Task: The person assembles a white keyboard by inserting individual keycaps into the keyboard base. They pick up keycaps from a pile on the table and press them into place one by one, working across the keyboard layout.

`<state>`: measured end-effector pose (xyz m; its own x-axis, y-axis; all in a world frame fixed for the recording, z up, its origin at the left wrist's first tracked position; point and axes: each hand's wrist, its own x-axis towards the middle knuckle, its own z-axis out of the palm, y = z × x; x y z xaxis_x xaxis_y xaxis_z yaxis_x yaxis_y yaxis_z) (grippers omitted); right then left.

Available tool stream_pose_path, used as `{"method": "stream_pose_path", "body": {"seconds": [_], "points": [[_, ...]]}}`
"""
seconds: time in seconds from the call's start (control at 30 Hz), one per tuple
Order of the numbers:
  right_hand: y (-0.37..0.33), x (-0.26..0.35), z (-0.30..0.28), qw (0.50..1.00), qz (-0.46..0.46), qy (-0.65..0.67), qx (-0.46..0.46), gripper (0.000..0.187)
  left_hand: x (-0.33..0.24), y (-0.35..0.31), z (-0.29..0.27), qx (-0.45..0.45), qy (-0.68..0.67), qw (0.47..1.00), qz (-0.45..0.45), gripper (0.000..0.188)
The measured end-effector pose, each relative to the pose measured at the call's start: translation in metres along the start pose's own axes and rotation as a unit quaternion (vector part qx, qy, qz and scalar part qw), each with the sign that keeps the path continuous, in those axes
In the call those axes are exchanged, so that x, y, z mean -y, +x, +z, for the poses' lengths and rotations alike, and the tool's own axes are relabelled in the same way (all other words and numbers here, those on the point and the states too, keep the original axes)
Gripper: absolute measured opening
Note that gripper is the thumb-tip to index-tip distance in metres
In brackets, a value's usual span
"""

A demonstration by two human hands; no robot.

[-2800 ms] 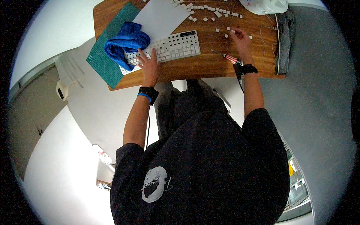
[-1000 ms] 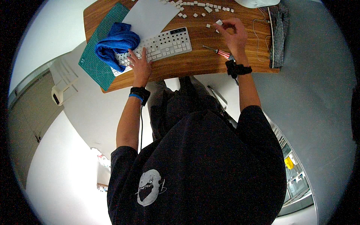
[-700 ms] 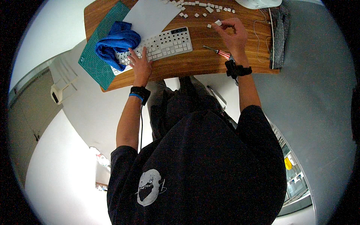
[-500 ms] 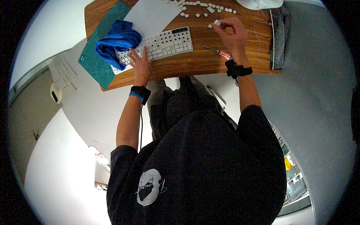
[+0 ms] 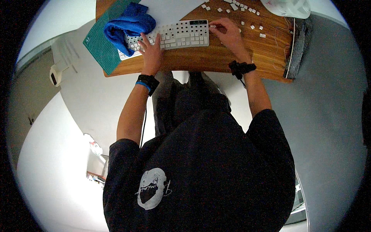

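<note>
A white keyboard [image 5: 185,40] lies on the wooden desk, with keycaps on its lower rows and bare dark switch spots higher up. My left hand [image 5: 151,54] rests on its left part, fingers spread. Just past the keyboard's right end, my right hand [image 5: 228,35] is closed in a pinch around a small white keycap [image 5: 213,26]. A blue cloth [image 5: 129,23] lies bunched over the keyboard's left end, hiding part of it. Several loose white keycaps [image 5: 234,6] are scattered beyond my right hand.
A green cutting mat [image 5: 97,45] lies under the cloth at the left. White paper [image 5: 174,9] is behind the keyboard. A whitish plastic bag [image 5: 290,7] sits at the far right, near a thin cable [image 5: 276,42] and the wooden desk's [image 5: 266,63] right edge.
My right hand has moved left with the keycap, to the keyboard's right end. The striped-handled screwdriver no longer shows. My left hand stays on the keyboard, and the view has shifted.
</note>
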<state>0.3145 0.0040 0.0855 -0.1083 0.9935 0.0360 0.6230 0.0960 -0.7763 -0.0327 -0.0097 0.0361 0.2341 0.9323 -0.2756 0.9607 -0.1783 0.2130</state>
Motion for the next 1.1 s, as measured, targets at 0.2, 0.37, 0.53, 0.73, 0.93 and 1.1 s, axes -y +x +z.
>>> {"method": "stream_pose_path", "body": {"seconds": [0.2, 0.37, 0.53, 0.73, 0.93, 1.1], "points": [[-0.008, -0.040, 0.038, 0.995, -0.012, -0.006, 0.096, 0.025, 0.006, 0.003, 0.014, -0.024, 0.046, 0.999, 0.005, 0.067], [-0.003, -0.025, 0.048, 0.993, -0.002, -0.019, 0.117, 0.025, 0.004, -0.002, 0.008, -0.041, 0.050, 0.998, 0.013, 0.067], [-0.004, -0.030, 0.058, 0.993, -0.016, -0.043, 0.111, 0.022, 0.007, 0.000, 0.016, -0.044, 0.062, 0.997, 0.010, 0.068], [-0.004, -0.038, 0.066, 0.995, -0.003, -0.033, 0.090, 0.021, 0.008, -0.001, 0.018, -0.056, 0.059, 0.996, 0.020, 0.068], [-0.004, -0.044, 0.070, 0.992, 0.020, -0.053, 0.111, 0.024, 0.011, 0.000, 0.024, -0.057, 0.052, 0.997, 0.022, 0.068], [0.001, -0.042, 0.071, 0.993, 0.021, -0.080, 0.087, 0.025, 0.011, 0.000, 0.022, -0.047, 0.064, 0.997, 0.021, 0.065]]}}
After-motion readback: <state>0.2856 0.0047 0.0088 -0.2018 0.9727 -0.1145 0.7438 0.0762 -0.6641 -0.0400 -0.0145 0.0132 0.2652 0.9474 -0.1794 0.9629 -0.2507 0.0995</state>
